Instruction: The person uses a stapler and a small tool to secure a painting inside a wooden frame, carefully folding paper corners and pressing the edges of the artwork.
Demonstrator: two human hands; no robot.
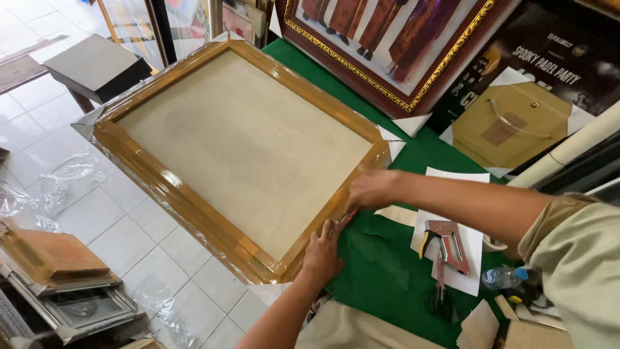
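On frame [242,152] edge, 2 hands [368,189] flat.

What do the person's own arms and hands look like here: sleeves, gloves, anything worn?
Both hands are bare, with no gloves. The right hand leads to a bare forearm; a loose khaki-beige sleeve is pushed up above it. The left hand and forearm show no sleeve in view. No watch or rings are visible.

Golden-brown frame [194,200] with beige backing is showing at 10 o'clock, wrapped in clear glossy film. Green table cover [381,265] is lying at 5 o'clock; dark red frame [361,77] with gold patterned trim at 1 o'clock.
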